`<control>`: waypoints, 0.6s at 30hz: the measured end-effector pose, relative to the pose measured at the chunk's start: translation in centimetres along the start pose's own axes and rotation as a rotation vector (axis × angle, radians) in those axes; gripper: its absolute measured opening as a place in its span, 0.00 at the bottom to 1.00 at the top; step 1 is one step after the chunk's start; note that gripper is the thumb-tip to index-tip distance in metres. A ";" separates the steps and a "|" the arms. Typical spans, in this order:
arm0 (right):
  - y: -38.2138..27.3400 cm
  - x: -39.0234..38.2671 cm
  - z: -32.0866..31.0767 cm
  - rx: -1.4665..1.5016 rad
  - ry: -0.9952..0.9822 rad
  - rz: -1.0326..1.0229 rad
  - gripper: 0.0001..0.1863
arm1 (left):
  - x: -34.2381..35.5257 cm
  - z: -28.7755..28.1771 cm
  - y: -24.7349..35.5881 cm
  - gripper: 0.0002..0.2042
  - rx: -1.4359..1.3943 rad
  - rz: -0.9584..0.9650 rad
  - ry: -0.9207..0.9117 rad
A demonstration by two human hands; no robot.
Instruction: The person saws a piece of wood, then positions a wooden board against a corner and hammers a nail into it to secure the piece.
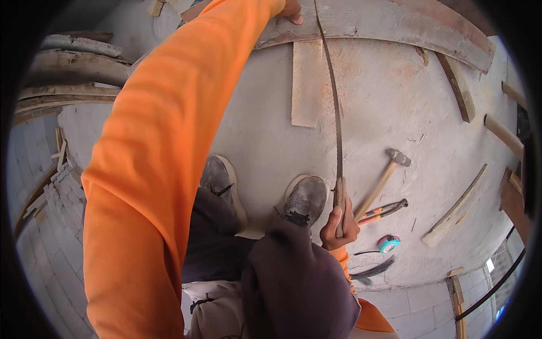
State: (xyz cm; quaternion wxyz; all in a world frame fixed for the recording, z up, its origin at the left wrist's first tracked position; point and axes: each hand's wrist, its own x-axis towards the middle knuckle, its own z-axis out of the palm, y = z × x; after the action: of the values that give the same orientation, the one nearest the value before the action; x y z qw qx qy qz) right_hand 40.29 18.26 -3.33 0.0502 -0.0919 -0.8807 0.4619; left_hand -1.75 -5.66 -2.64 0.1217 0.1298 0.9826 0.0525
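Note:
A long, thin hand saw [337, 121] runs from near my legs up to the far wooden plank [389, 20], its blade lying across that plank. Its wooden handle is in my right hand [340, 225], the fingers wrapped round it. At the top edge my left hand [291, 11] holds the plank just left of the blade; most of its fingers are cut off by the picture's edge. Below the plank a short flat board [306, 85] sticks out toward me, and the saw blade passes close to its right side.
On the floor to my right are a hammer [387, 175], pincers with orange-and-black handles [384, 211], a turquoise tape measure [389, 243] and a bundle of dark wires [372, 270]. A wood strip [456, 206] lies farther right. Old planks [73, 70] are stacked at left. My shoes [305, 198] stand below the board.

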 end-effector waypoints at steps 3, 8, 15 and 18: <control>-0.3 8.6 4.9 0.089 0.009 0.069 0.17 | 0.2 -2.6 0.3 0.41 0.023 -0.016 -0.005; -0.9 10.4 5.9 0.140 0.101 -0.052 0.17 | 1.7 -0.7 -0.6 0.44 -0.028 -0.019 -0.079; -1.6 4.3 2.8 0.073 0.008 0.003 0.18 | 1.2 -0.8 -1.4 0.46 0.022 -0.030 -0.011; -2.2 13.3 7.6 0.133 0.105 -0.051 0.19 | 1.1 -1.2 0.6 0.44 0.022 -0.010 0.016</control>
State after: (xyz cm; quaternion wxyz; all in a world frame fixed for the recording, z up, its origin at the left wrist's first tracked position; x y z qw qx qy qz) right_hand 25.74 13.68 -5.75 0.1139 -0.0897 -0.8465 0.5123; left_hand -2.90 -4.84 -1.64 0.1123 0.1259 0.9848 0.0419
